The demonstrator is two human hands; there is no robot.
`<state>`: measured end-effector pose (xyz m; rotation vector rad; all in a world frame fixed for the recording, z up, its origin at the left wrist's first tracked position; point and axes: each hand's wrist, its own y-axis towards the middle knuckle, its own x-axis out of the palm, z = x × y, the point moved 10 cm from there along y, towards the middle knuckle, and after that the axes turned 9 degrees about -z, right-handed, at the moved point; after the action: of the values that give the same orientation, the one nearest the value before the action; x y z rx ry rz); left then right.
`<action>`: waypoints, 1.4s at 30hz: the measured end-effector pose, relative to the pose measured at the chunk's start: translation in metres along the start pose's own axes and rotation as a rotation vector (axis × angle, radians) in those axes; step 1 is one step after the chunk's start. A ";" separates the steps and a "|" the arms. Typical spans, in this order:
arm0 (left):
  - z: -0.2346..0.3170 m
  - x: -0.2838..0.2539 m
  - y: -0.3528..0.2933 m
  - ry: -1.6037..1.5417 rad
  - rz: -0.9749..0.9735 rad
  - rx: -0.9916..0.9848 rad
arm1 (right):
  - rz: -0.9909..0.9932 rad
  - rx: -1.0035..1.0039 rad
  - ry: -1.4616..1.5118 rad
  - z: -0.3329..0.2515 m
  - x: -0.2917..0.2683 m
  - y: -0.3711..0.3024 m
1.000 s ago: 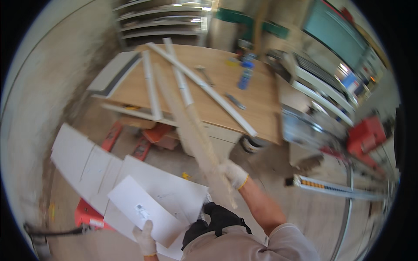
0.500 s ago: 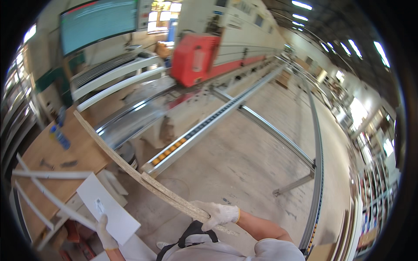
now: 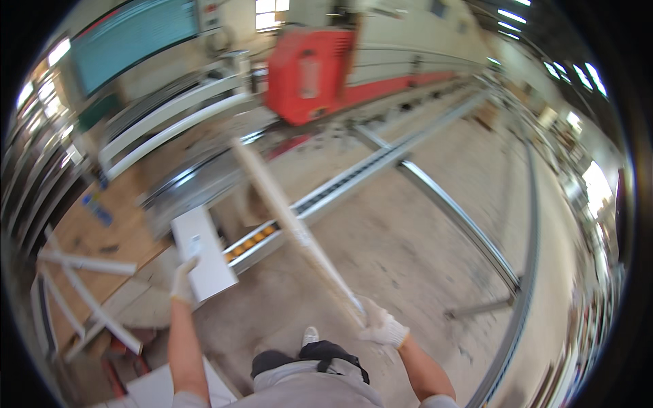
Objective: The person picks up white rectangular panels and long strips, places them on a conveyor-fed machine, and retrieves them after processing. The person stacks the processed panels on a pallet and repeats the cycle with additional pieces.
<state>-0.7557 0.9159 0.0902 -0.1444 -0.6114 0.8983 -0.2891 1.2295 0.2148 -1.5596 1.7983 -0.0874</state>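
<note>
My right hand (image 3: 381, 325), in a white glove, grips the near end of a long pale wooden strip (image 3: 289, 221) that slants up and away to the left. My left hand (image 3: 182, 279), also gloved, holds a flat white rectangular panel (image 3: 203, 251) by its lower left edge, raised in front of me. My shoe (image 3: 310, 335) shows on the concrete floor between my arms.
A wooden workbench (image 3: 95, 238) with white strips lying across it stands at the left. A metal roller conveyor rail (image 3: 354, 180) runs diagonally ahead, with steel floor rails (image 3: 469, 231) to the right. A large red machine (image 3: 309, 68) stands at the back.
My view has swung further to the right, away from the workbench toward the red machine. I lifted the white panel higher, and the wooden strip now points nearer to straight ahead.
</note>
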 end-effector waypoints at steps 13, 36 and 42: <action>0.048 0.047 -0.028 0.259 0.062 0.068 | 0.243 0.094 -0.597 -0.044 -0.011 0.040; 0.027 0.096 0.071 -0.113 -0.025 0.015 | 0.108 0.043 -0.579 -0.055 -0.022 0.079; 0.027 0.101 0.076 -0.124 -0.027 0.019 | 0.038 0.185 -0.054 -0.045 -0.036 0.112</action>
<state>-0.7756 1.0375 0.1287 -0.0633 -0.7186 0.8915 -0.4079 1.2714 0.2085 -1.3843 1.7262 -0.1862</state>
